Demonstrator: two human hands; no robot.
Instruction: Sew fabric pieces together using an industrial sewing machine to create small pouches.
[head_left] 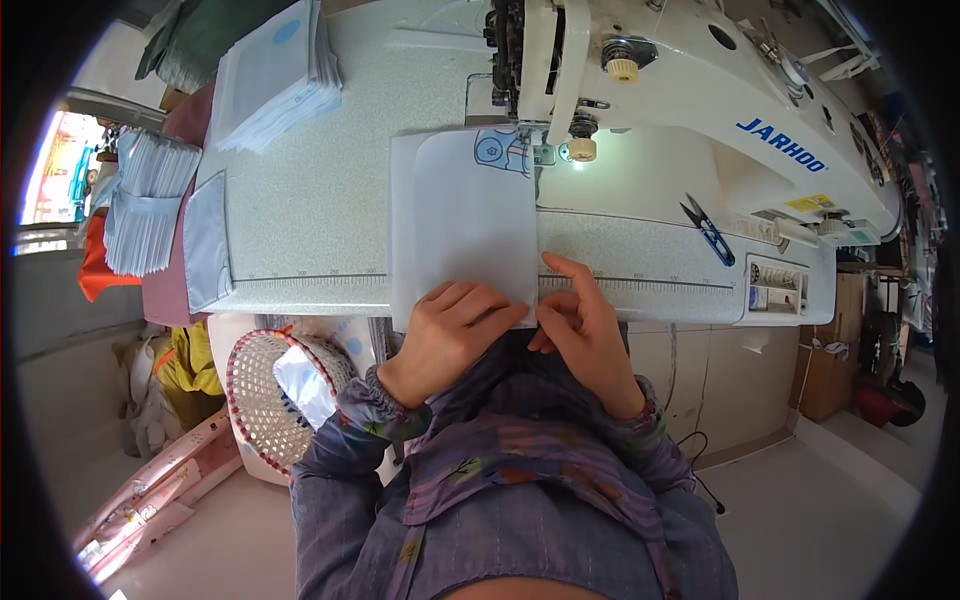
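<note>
A white cloth panel (470, 215) with a blue cartoon print at its far right corner lies on the sewing machine bed. That corner is by the presser foot (543, 156), and a second pale layer shows along the left edge. My left hand (455, 328) is closed on the panel's near edge, its thumb pointing to the near right corner. At that same corner my right hand (585, 330) has its thumb and curled fingers against the edge, while its index finger stretches forward. The exact pinch is partly hidden by the fingers.
The white sewing machine (690, 90) arches over the back right. Blue thread snips (709, 232) lie right of the panel, near a small parts tray (776, 288). Stacked cloth pieces (275, 80) and a tied bundle (150, 205) stand left. A woven basket (270, 400) sits below the table.
</note>
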